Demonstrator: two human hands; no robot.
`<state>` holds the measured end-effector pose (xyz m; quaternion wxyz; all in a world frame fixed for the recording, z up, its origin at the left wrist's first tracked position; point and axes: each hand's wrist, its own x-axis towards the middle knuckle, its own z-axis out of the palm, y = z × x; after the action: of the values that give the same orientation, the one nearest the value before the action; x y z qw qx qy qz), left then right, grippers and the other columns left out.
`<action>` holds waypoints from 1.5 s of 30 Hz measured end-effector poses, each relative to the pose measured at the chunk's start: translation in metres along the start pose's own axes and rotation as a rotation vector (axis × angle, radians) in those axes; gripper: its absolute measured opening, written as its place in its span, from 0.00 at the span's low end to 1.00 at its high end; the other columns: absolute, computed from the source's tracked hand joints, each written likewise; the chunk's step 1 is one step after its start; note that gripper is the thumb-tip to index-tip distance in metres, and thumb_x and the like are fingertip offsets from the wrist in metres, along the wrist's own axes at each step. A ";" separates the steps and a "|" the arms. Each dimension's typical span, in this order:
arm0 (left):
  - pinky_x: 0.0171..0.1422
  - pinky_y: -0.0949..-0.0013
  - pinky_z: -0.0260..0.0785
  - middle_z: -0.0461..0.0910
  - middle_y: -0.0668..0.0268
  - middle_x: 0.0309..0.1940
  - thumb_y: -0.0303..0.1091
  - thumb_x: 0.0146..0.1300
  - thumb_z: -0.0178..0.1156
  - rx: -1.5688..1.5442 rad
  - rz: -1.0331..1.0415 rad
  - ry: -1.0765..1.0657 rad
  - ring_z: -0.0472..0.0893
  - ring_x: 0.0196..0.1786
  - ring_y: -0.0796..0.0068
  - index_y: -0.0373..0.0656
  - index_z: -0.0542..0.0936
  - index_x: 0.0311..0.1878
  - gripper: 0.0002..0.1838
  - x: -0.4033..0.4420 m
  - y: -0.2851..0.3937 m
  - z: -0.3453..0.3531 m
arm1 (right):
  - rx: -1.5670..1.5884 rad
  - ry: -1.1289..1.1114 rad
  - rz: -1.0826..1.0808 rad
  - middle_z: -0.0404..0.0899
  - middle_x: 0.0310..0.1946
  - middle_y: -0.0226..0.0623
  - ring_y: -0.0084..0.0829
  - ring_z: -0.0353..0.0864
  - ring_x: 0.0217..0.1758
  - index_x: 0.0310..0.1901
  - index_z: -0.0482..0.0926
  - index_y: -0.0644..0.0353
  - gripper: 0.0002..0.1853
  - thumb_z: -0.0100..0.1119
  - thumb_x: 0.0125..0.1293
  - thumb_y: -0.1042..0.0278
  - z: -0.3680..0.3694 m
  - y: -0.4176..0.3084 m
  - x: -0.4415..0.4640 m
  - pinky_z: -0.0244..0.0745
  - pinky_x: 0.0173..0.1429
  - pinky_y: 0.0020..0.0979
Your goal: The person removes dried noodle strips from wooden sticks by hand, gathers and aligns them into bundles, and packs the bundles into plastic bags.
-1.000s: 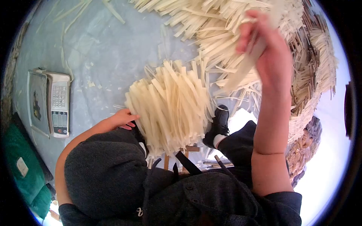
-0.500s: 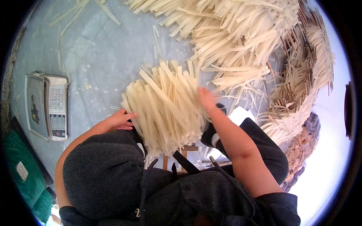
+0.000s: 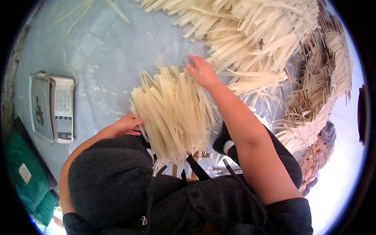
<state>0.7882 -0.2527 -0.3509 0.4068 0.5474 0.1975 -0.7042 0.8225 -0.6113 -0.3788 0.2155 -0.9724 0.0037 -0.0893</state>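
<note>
bundle of pale strips [image 3: 172, 117]: between the person's legs, mid-view, just in front of the body. long axis runs roughly away from the body, near ends packed fairly even, far ends fanned and ragged.

right hand [image 3: 201, 72] is at the far right corner of the bundle, fingers slightly spread, no strip seen in them; the bundle lies back toward the body and to the left of those fingertips. contact with the far ends: cannot tell. left hand [image 3: 127, 123] is the nearer to the bundle's side, touching its left edge about halfway down, thumb uppermost, fingers partly out of sight; whether they pinch any strips, cannot tell.

big heap of strips [image 3: 250, 43] fans out beyond and to the right, its lower edge near the right hand. right forearm spans the gap between bundle and heap, covering part of the ground there. dark shoe [image 3: 222, 143] just right of the bundle.

farther right, stacked strips with brown stems [image 3: 319, 70]. well left, a scale [image 3: 62, 105] on the grey sheet [image 3: 113, 51]; nothing of it between the hands. green cushion [image 3: 25, 188] low at far left, out of the way.
</note>
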 end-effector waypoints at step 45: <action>0.54 0.58 0.75 0.73 0.65 0.58 0.47 0.65 0.61 0.041 0.062 -0.099 0.78 0.51 0.69 0.52 0.63 0.67 0.31 0.015 -0.010 -0.008 | 0.948 -0.110 0.045 0.86 0.35 0.34 0.22 0.81 0.36 0.47 0.84 0.61 0.12 0.57 0.68 0.66 -0.059 -0.143 0.118 0.74 0.45 0.24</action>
<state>0.7842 -0.2461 -0.3687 0.4264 0.5258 0.1455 -0.7215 0.9233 -0.5118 -0.2458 0.6372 -0.7698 -0.0278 -0.0247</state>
